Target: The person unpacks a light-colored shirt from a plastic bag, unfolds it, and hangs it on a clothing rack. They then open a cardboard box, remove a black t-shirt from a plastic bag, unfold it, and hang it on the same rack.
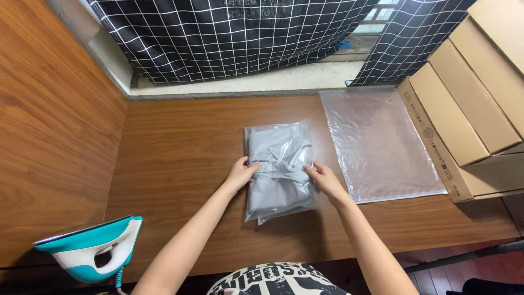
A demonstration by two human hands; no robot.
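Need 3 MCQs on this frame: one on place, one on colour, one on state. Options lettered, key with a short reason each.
1. Where does the empty clear plastic bag lie relative to the bagged grey garment?
A. To its right, by the cardboard boxes
B. To its left, by the iron
C. On top of it

2. What colour is the iron at the lower left?
A. Red and black
B. Teal and white
C. All grey

3. How do the hands stand on the bagged garment?
A. Both lifted clear of it
B. Only one touches it
C. Left hand and right hand each rest on a side of it

Key: 1 A, the flat bag lies on the table between the garment and the boxes. 2 B, its body is teal with white. 3 C, fingers of both hands lie on the packet's edges as it rests flat.
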